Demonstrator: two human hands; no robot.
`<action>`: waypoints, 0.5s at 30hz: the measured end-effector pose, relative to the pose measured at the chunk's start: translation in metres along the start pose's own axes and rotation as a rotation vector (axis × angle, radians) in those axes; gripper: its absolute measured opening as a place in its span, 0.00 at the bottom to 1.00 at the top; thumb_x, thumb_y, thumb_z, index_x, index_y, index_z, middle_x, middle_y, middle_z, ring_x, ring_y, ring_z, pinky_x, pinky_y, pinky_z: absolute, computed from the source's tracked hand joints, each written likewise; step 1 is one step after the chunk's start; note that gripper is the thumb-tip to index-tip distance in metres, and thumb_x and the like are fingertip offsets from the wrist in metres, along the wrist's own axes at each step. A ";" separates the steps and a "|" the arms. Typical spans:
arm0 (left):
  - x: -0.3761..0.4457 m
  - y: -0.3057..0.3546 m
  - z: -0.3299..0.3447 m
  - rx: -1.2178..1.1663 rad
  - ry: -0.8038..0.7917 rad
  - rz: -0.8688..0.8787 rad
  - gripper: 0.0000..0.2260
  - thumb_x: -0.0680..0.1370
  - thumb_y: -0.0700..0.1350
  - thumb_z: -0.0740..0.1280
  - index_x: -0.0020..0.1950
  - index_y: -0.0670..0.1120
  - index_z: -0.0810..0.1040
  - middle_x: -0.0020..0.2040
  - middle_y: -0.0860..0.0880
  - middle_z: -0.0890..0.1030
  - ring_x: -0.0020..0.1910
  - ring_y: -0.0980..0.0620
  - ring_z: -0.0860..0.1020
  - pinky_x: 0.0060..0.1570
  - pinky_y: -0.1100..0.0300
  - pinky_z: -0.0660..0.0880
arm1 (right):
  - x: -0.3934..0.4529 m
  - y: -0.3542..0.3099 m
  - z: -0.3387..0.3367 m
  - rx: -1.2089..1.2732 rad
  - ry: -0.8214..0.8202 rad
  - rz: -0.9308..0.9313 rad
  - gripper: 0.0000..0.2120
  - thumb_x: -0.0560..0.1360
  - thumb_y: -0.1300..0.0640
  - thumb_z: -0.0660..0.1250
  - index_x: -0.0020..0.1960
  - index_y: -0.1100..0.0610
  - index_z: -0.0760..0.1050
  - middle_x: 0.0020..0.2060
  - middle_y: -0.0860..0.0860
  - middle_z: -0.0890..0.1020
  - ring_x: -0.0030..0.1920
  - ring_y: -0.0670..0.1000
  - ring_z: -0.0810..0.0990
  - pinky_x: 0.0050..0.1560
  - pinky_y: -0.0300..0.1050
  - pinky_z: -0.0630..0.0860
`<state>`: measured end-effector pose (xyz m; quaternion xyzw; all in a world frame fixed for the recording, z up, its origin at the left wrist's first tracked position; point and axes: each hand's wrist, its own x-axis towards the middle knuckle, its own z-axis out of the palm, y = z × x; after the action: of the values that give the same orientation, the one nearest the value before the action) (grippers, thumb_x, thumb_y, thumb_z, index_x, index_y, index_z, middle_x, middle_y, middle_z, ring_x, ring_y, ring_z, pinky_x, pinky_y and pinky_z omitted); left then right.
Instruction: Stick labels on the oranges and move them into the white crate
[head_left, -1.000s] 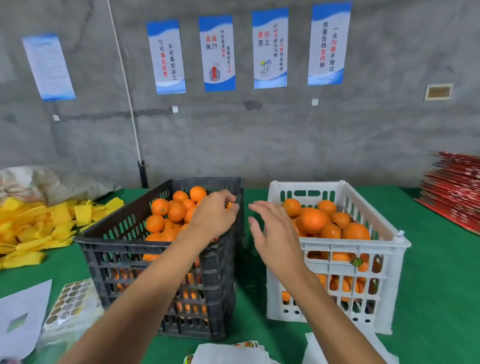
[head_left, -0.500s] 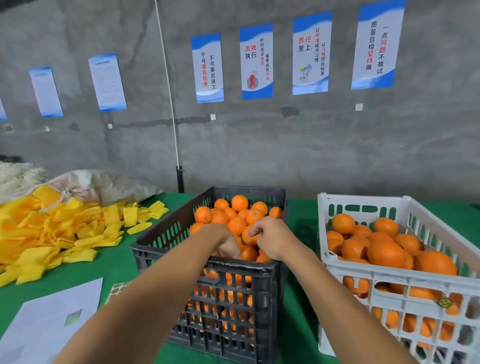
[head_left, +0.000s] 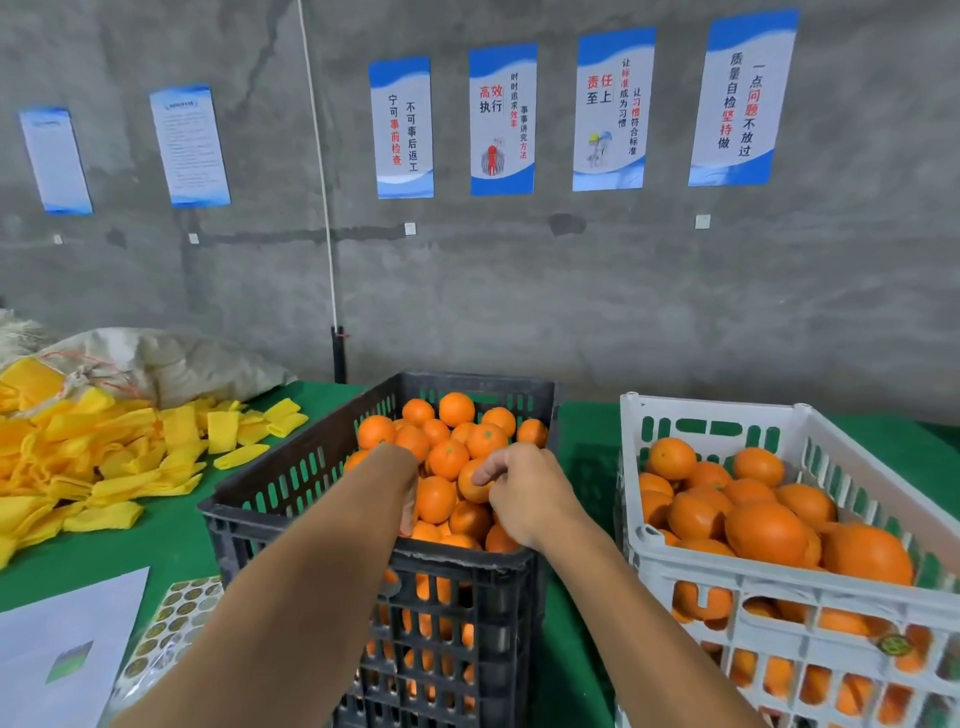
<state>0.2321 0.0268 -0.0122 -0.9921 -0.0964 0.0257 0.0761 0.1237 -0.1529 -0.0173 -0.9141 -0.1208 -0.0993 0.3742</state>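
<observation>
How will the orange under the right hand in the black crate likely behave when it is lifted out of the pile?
The orange looks round and smooth, so it would probably roll if set down loose. It sits on the heap in the black crate, so neighbours may shift. The right hand spans it, so it is likely light.

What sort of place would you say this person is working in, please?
Most likely a fruit packing or sorting workshop. A black crate and a white crate full of oranges stand on a green table, with sticker sheets, and workplace posters hang on the bare concrete wall.
</observation>
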 end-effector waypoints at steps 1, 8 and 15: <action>-0.005 -0.003 -0.001 0.031 -0.045 0.027 0.29 0.81 0.53 0.70 0.80 0.44 0.69 0.77 0.43 0.71 0.74 0.42 0.73 0.67 0.51 0.73 | 0.001 0.001 0.000 -0.001 -0.001 0.000 0.17 0.79 0.67 0.62 0.52 0.50 0.85 0.58 0.52 0.84 0.58 0.56 0.81 0.60 0.55 0.80; -0.079 -0.009 -0.024 -0.400 0.097 0.235 0.32 0.69 0.63 0.75 0.67 0.49 0.73 0.56 0.47 0.80 0.52 0.45 0.81 0.51 0.50 0.81 | -0.001 0.002 -0.006 0.117 0.037 -0.088 0.15 0.84 0.57 0.59 0.68 0.52 0.78 0.65 0.51 0.81 0.65 0.53 0.78 0.64 0.49 0.75; -0.211 0.001 0.001 -1.050 0.740 0.652 0.27 0.71 0.64 0.77 0.67 0.60 0.75 0.60 0.60 0.74 0.60 0.58 0.77 0.54 0.69 0.76 | -0.099 -0.004 -0.021 0.628 0.219 -0.347 0.21 0.84 0.39 0.56 0.74 0.43 0.72 0.65 0.39 0.79 0.65 0.37 0.77 0.60 0.33 0.77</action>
<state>0.0254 -0.0155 -0.0053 -0.8198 0.2372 -0.3406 -0.3946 0.0263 -0.1799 -0.0271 -0.7047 -0.2577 -0.2164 0.6246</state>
